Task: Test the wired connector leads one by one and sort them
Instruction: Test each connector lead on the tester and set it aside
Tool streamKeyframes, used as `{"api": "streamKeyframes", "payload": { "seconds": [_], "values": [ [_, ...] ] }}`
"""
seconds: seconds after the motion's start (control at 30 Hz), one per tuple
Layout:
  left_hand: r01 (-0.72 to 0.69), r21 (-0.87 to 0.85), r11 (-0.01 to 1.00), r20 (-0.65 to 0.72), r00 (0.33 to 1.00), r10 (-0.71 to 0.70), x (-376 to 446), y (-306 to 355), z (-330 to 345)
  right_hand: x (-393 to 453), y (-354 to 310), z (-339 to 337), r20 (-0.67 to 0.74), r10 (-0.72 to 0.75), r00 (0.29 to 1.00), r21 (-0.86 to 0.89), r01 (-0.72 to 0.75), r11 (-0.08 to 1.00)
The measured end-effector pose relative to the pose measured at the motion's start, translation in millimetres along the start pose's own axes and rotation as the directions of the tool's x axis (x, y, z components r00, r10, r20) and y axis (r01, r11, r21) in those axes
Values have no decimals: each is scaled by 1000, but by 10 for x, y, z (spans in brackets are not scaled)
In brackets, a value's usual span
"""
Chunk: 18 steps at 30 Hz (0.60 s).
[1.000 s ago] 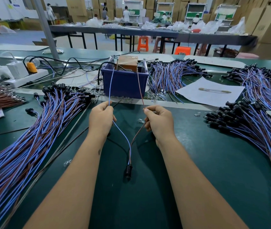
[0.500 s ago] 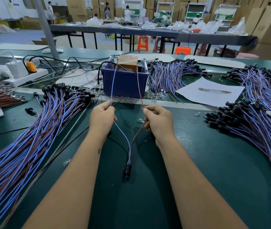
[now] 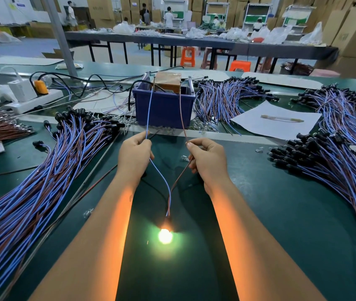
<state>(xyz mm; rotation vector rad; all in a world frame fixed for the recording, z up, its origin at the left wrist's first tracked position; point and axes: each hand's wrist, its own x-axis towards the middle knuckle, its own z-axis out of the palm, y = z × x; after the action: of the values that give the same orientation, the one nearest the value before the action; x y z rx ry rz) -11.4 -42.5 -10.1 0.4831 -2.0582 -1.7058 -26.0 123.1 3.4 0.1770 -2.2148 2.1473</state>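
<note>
Left hand (image 3: 134,153) pinches the thin blue wire (image 3: 160,177); right hand (image 3: 207,160) pinches the brown wire (image 3: 180,178). Both 2 flexible leads converge toward the wrists, midway between the hands, at the lit bulb (image 3: 165,236). Their far ends run beyond the fingers to the blue plastic bin (image 3: 164,109).
</note>
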Motion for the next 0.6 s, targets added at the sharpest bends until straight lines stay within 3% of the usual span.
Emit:
{"api": "streamKeyframes", "payload": {
  "seconds": [0.37,0.5,0.6],
  "values": [
    [-8,17,1000,-1,1000,8,-4,5,55,-8,5,36,-53,-10,999,-10,10,1000],
    [-48,-53,997,112,992,54,-104,98,172,-17,12,106,-68,-60,996,39,63,997],
    [-35,-126,991,187,981,59,-191,162,241,-36,18,136,1,-118,993,27,118,993]
  ]
}}
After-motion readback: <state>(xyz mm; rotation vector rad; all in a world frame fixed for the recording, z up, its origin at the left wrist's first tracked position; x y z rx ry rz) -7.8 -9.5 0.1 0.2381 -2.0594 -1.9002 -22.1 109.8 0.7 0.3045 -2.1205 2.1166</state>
